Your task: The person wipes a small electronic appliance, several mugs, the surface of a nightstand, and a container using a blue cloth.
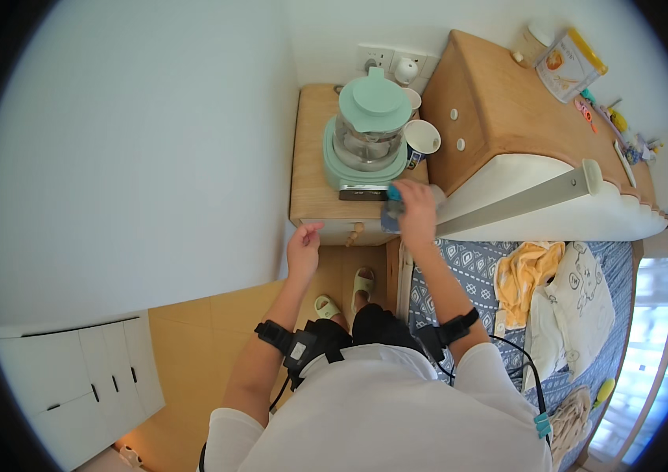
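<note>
My right hand (418,215) is closed around a clear bottle (391,217) with a teal part near the fingertips, at the front right corner of a wooden cabinet (313,194). The bottle is blurred and partly hidden by the hand. My left hand (303,251) hovers in front of the cabinet's left edge, holding nothing, its fingers loosely bent and apart. Behind both hands, a glass electric kettle (367,144) with a mint lid sits on its mint base (334,168). A paper cup (422,138) stands right of the kettle, and another cup (412,99) is partly hidden behind.
A wooden headboard (511,100) carries a tin (570,65) and small items. A bed rail (523,197) slants beside my right hand. Clothes (582,307) lie on the patterned bed (464,259). A wall (133,165) bounds the left; a socket plate (378,54) is behind.
</note>
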Tool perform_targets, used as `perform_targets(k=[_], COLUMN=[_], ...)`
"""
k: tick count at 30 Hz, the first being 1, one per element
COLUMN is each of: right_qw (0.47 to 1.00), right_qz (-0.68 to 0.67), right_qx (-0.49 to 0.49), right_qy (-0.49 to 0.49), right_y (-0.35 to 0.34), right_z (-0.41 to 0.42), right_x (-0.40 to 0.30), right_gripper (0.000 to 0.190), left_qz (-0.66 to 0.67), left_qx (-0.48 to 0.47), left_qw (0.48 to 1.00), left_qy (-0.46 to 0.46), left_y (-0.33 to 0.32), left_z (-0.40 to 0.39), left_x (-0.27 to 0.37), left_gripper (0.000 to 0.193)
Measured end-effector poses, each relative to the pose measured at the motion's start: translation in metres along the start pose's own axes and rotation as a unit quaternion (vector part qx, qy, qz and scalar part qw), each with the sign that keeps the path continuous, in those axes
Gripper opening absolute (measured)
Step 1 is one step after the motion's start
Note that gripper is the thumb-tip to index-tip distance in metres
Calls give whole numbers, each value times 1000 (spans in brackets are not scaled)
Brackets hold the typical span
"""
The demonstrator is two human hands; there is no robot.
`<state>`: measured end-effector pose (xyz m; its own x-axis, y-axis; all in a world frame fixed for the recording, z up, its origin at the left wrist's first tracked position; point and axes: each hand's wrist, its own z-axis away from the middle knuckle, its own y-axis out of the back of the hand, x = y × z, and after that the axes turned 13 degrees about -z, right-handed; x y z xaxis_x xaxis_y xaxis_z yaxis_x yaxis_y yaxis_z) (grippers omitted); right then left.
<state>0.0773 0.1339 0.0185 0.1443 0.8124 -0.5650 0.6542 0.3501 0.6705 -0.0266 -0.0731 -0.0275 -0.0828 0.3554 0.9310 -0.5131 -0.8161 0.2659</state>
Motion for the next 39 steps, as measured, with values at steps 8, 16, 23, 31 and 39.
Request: perform_targets(k=[8,16,23,31,39], right_qw=[988,997,967,946,956], right_qz=[-95,-30,-224,-272,-197], right_qx=[21,-14,98,130,-87], right_qy=[118,-65,-75,-122,-200], right_y=[-11,0,9,-42,-19], right_z=[-34,20,-19,14,32], right_x=[-34,29,-14,13,38], right_gripper=[38,40,39,38,32], left_qz=[-21,-38,-43,-24,7], left_qx=[-55,-78,-97,-117,-63], left_qw=[998,996,994,992,998], left_qy=[-4,3,42,45,14], left_y=[-5,-6,-10,-36,-49], left_z=[14,29,41,44,29], left_x=[-28,-38,-56,-68,-62], left_gripper=[22,23,26,29,29])
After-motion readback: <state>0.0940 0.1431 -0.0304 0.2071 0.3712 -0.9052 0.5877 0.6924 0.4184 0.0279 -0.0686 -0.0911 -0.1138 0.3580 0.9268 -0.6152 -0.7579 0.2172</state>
